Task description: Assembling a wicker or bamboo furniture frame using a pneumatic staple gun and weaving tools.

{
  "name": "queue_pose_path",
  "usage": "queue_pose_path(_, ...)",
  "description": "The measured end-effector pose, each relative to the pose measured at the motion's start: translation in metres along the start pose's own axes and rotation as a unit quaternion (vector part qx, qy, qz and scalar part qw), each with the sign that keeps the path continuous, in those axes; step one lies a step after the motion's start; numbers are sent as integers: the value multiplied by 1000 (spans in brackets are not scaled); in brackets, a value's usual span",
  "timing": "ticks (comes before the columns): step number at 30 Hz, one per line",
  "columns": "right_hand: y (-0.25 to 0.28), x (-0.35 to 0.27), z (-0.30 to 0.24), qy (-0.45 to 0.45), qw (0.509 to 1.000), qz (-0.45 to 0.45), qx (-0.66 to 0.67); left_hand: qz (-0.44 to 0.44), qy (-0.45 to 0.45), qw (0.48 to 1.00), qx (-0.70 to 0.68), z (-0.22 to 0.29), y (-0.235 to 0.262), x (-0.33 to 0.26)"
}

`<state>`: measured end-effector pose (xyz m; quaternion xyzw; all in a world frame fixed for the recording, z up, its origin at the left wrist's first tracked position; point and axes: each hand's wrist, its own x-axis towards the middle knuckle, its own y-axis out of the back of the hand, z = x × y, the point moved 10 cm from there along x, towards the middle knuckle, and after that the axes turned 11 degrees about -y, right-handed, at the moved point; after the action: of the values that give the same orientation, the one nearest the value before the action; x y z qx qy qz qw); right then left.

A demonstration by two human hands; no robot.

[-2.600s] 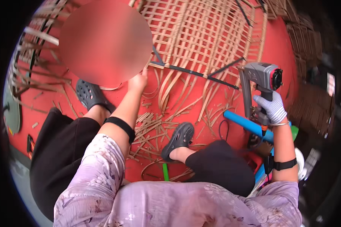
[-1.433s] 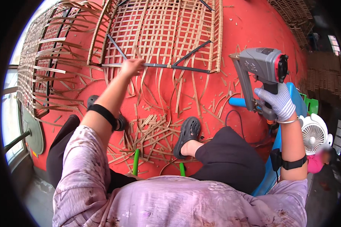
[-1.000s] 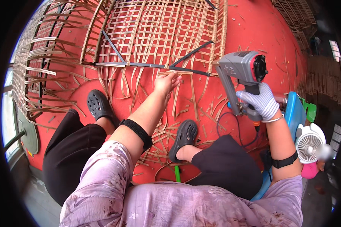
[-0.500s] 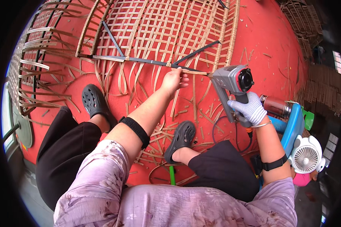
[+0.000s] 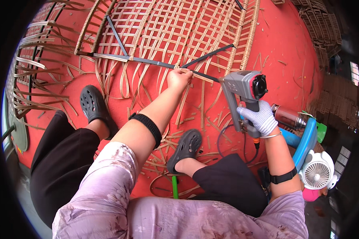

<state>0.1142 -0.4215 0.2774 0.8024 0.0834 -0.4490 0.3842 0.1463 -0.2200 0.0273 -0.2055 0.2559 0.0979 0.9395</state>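
A panel of woven tan rattan-like strips on a dark metal frame lies in front of me. At its near edge bar, my left hand is closed in a pinch on a strip that runs along the bar. My gloved right hand is wrapped round the handle of a grey air stapler. The stapler's nose touches or nearly touches the right end of the bar; exact contact cannot be made out. Loose strip ends hang below the bar near my left hand.
A second woven piece with long loose ends stands at the left. Strip offcuts litter the red floor around my dark clogs. At the right are a blue stool, a jar, a white fan and the stapler's hose.
The fingers of my left hand, partly spread before, have closed on the strip at the bar. The stapler stays near the bar's right end. The whole view has shifted slightly.
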Motion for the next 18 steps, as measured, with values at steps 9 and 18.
queue_pose_path(9, -7, 29, -13, -4, 1000, -1, 29, 22, 82, 996, 20, -55, -12, 18)
queue_pose_path(18, -20, 48, -11, -4, 1000, -6, 28, 44, 109, 987, -112, -49, -19, 10)
